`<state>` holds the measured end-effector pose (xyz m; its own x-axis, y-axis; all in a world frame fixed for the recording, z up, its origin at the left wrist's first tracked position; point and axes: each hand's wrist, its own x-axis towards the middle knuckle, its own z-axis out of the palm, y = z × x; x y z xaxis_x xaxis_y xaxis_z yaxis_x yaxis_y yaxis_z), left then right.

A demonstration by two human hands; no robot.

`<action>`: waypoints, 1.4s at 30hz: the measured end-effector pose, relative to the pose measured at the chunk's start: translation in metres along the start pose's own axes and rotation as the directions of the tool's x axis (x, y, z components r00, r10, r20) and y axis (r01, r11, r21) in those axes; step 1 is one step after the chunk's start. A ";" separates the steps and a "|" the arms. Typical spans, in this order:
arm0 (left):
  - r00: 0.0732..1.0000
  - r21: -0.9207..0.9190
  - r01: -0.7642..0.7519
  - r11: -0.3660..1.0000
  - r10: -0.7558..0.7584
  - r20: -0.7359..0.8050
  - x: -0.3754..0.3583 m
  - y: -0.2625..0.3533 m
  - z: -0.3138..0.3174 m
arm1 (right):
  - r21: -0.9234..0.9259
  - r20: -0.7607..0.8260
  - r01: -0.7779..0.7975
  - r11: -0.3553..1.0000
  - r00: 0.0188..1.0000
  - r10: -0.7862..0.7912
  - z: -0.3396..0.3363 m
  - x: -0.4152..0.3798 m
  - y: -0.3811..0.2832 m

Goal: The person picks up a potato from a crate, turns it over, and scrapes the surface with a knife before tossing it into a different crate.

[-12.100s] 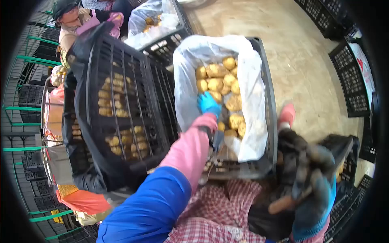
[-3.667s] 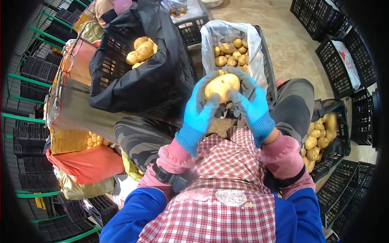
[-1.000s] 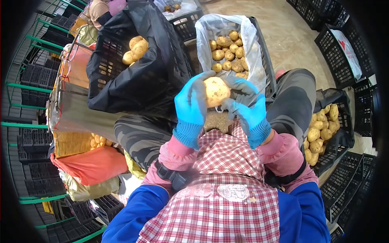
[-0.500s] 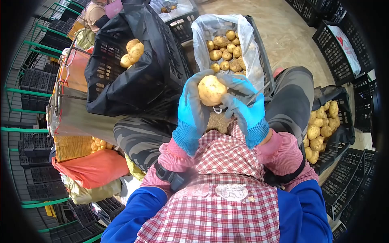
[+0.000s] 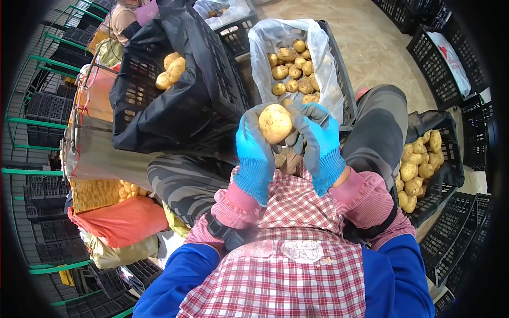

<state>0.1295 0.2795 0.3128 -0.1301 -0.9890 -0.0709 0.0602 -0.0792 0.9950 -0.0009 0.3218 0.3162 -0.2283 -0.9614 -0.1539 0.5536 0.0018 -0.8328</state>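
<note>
A large pale potato [image 5: 275,124] is held in front of my lap, between my two gloved hands. My left hand [image 5: 253,143], in a blue and grey glove, wraps round its left side. Against its right side press the fingers of my right hand [image 5: 317,140], gloved the same way. Just beyond my hands is a crate lined with clear plastic [image 5: 332,87], with several smaller potatoes [image 5: 306,85] in it. At the left, a crate with a black liner [image 5: 175,114] holds a few large potatoes [image 5: 176,68].
On the right, a black crate [image 5: 436,193] holds several potatoes [image 5: 416,170]. More black crates [image 5: 448,238] stand at the right edge. A red sack [image 5: 124,222] lies at the lower left. Another person [image 5: 121,22] is partly visible at the upper left.
Both hands have come slightly lower and nearer my body with the potato. My right hand's fingers have shifted and now lie closer against the potato's right side.
</note>
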 end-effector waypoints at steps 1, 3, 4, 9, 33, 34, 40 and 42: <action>1.000 -0.016 0.025 1.000 -0.025 0.000 0.000 0.000 0.000 | -0.009 0.002 -0.006 1.000 1.000 0.006 -0.002 0.001 0.001; 1.000 -0.026 0.029 0.999 -0.029 0.000 -0.002 0.001 -0.001 | -0.004 0.007 0.006 1.000 1.000 -0.006 -0.001 0.002 0.004; 1.000 -0.020 0.006 1.000 -0.006 0.002 -0.002 0.003 -0.001 | -0.002 0.010 0.013 1.000 1.000 -0.013 -0.001 0.002 0.005; 0.929 0.127 -0.369 0.921 0.365 0.054 0.000 0.005 -0.007 | 0.089 0.044 -0.012 0.996 0.999 0.008 0.000 0.000 0.002; 0.909 -0.211 -0.314 0.926 0.357 0.214 0.013 0.021 -0.035 | 0.292 0.369 -0.211 0.933 0.925 0.094 -0.001 0.002 0.008; 0.899 -0.227 -0.313 0.922 0.365 0.240 0.012 0.022 -0.033 | 0.250 0.353 -0.126 0.960 0.935 0.031 -0.003 0.005 0.009; 0.864 -0.155 -0.322 0.934 0.357 0.355 0.007 0.024 -0.039 | 0.124 0.248 0.080 0.989 0.963 -0.109 0.004 0.007 0.002; 0.808 -0.100 -0.469 0.877 0.472 0.353 0.010 0.030 -0.043 | 0.169 0.299 -0.021 0.985 0.954 -0.031 -0.003 0.008 -0.005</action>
<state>0.1724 0.2619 0.3392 -0.4260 -0.7919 0.4374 0.2130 0.3821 0.8992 -0.0078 0.3145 0.3173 0.0043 -0.9993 0.0378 0.6856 -0.0246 -0.7276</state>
